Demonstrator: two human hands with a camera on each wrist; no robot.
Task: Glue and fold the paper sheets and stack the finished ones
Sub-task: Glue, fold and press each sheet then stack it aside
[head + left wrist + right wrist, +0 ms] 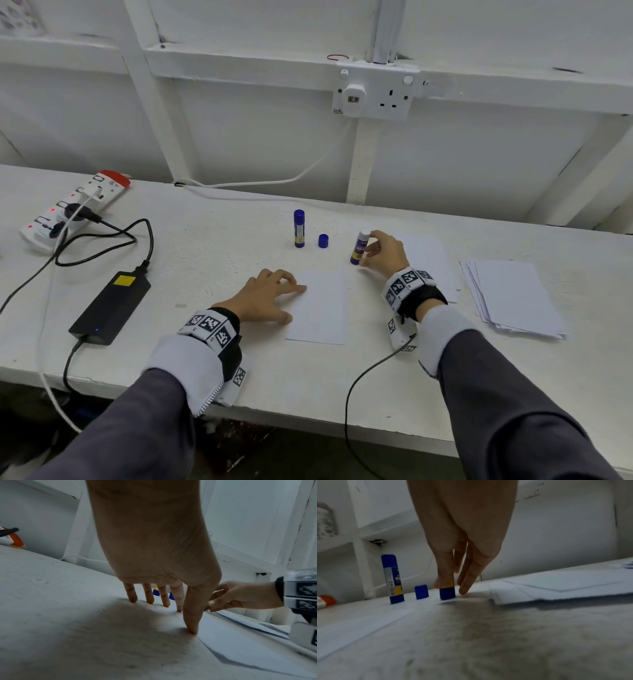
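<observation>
Nearest, on the white tabletop (308,383): a single paper sheet (320,310), flat, straight ahead. Left hand (265,299) spread, fingertips (192,630) planted along the sheet's left edge, thumb and forefinger on the paper, the other fingers on the bare surface beside it. Fingers straight, curled round nothing.

To the left, well apart from the sheet: a black power brick (111,306) with a yellow label and a small blue light, cables trailing off the front edge and back toward a white power strip (73,209) with a red end.

To the right, near the tabletop's right side: a loose stack of paper sheets (513,299), slightly fanned. Between it and the single sheet, more paper (431,260) lying under and behind the right wrist.

Just beyond the single sheet's far right corner: right hand (383,253) curled round an uncapped glue stick (359,248), thumb and fingers pinching its barrel, white tip up, blue base standing on the tabletop. In the right wrist view, base down on the surface (447,593), one finger reaching past it to the tabletop.

Farther left of that: a loose blue cap (323,241), upright, then a second glue stick (299,228), capped and upright, each standing apart from the others.

Farthest: a white panelled wall with a double socket (375,92) and a white cable dropping to the tabletop.
</observation>
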